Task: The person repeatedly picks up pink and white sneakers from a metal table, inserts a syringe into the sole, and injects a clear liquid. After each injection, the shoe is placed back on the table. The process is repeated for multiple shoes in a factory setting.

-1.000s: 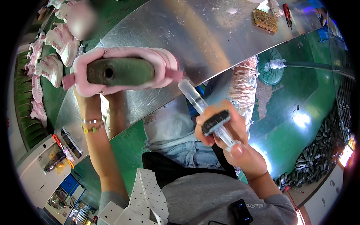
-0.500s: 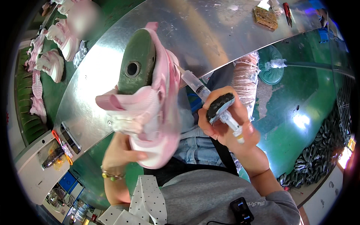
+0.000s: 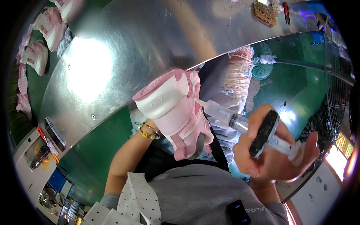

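Note:
A pink and white sneaker (image 3: 168, 112) hangs over my lap, tilted, its toe toward the upper left. A dull green shoe last (image 3: 198, 147) shows at its opening. My left hand (image 3: 152, 124) holds the sneaker from behind; its fingers are hidden by the shoe. In my right hand (image 3: 277, 150) is a clear plastic syringe (image 3: 221, 112), fingers closed around its barrel and the palm by the plunger end. The syringe's tip touches the sneaker's side near the sole edge. A black rough pad with a pale blue backing (image 3: 264, 133) sits between the same fingers.
A shiny metal table (image 3: 138, 45) curves across the top. Several pink sneakers (image 3: 36, 56) stand at the left, beyond its edge. A phone (image 3: 55, 133) and orange scissors (image 3: 43, 135) lie lower left. A brown block (image 3: 265, 14) and red-handled pliers (image 3: 286, 13) lie at the far right.
The sneaker has been lowered and turned, so its toe now points up and the last faces down. My right hand has moved right and down with the syringe, whose tip stays at the shoe.

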`<action>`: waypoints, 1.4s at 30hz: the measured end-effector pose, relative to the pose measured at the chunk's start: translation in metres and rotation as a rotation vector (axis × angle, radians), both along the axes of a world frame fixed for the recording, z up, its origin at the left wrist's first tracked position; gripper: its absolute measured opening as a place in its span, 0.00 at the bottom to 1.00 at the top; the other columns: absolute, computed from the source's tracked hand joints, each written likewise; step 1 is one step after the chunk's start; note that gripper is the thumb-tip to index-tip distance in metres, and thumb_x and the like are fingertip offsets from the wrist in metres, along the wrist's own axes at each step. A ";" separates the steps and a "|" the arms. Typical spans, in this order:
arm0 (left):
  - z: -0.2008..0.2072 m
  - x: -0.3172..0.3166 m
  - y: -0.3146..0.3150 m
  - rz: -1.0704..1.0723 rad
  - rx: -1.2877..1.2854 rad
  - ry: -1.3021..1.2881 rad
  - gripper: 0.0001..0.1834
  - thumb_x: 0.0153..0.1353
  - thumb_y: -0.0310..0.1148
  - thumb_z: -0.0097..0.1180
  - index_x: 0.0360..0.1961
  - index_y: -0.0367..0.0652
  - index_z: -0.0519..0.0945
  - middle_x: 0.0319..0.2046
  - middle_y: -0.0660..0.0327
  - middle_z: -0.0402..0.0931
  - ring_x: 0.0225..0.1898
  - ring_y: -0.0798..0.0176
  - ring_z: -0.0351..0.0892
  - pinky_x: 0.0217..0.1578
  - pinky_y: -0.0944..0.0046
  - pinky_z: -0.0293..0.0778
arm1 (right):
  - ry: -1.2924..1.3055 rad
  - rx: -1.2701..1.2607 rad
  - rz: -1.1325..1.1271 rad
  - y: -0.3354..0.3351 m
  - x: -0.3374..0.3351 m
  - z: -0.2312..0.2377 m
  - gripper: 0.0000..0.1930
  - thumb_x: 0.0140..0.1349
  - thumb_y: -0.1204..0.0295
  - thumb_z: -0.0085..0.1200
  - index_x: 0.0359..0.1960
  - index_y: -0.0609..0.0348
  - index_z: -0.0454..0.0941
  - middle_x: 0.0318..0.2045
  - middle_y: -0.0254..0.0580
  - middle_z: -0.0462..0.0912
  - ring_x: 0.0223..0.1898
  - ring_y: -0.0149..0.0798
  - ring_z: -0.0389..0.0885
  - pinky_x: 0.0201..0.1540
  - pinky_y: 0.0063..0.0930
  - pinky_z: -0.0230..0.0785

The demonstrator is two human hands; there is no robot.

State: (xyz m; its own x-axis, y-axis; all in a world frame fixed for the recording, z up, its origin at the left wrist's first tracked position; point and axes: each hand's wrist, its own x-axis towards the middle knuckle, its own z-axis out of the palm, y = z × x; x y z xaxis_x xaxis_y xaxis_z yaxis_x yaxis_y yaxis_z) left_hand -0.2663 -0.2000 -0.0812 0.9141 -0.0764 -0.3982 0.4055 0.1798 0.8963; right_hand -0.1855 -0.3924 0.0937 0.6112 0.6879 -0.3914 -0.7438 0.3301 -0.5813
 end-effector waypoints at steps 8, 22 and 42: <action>-0.007 0.002 -0.001 0.002 -0.071 0.020 0.37 0.39 0.30 0.66 0.53 0.38 0.65 0.49 0.57 0.69 0.52 0.59 0.68 0.54 0.62 0.63 | 0.040 0.008 -0.083 0.005 -0.023 0.003 0.13 0.54 0.78 0.50 0.39 0.72 0.63 0.15 0.47 0.71 0.13 0.33 0.70 0.12 0.19 0.57; -0.006 -0.013 -0.002 -0.007 -0.184 0.062 0.38 0.36 0.30 0.66 0.53 0.37 0.66 0.47 0.55 0.71 0.52 0.55 0.69 0.53 0.59 0.64 | -0.079 0.005 -0.113 0.012 -0.014 -0.014 0.43 0.47 0.30 0.34 0.40 0.67 0.60 0.15 0.45 0.68 0.13 0.33 0.65 0.15 0.23 0.58; 0.060 -0.064 0.012 0.055 -0.578 0.294 0.40 0.33 0.28 0.71 0.52 0.37 0.68 0.47 0.58 0.71 0.50 0.60 0.68 0.51 0.62 0.65 | -0.243 -0.084 0.027 0.025 -0.017 -0.015 0.37 0.52 0.36 0.34 0.40 0.66 0.60 0.12 0.39 0.63 0.12 0.27 0.58 0.15 0.19 0.47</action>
